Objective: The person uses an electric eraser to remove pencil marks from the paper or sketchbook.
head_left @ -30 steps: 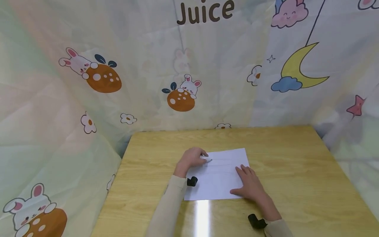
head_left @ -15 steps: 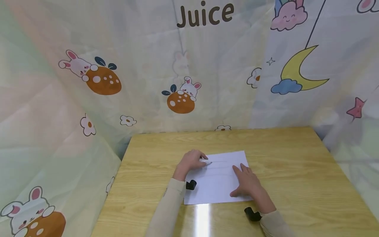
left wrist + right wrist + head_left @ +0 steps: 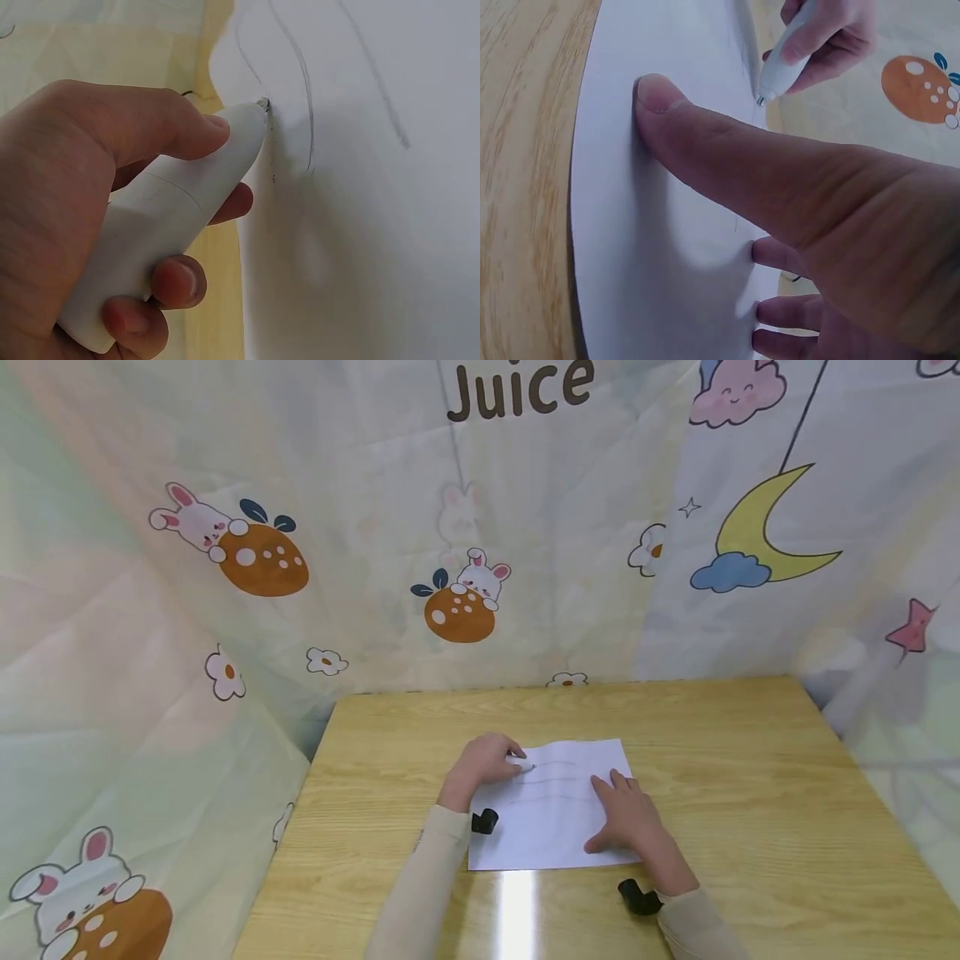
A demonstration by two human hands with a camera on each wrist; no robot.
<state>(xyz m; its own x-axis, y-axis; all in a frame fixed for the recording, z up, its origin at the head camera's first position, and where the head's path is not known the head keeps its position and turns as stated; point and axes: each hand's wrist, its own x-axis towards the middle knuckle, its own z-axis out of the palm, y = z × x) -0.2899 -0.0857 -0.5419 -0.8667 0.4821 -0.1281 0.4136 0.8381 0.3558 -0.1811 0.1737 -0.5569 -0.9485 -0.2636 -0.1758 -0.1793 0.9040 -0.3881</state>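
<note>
Left hand [image 3: 486, 760] curls round a tapered white plastic tool [image 3: 176, 184], tip contact unclear — right hand [image 3: 628, 814], spread, seemingly steadies the rectangular white paper sheet [image 3: 532, 843] at right.

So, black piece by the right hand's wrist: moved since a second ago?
Yes: in the head view, the black piece has shifted toward the far edge of the table and slightly left.

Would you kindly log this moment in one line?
left hand: grips white pen-like tool; right hand: touches white paper sheet; sheet: grey lines

Matt paper [image 3: 543, 835] — glossy wood-grain table [image 3: 750, 793] — smooth, plastic-looking pen-like tool [image 3: 166, 214].
</note>
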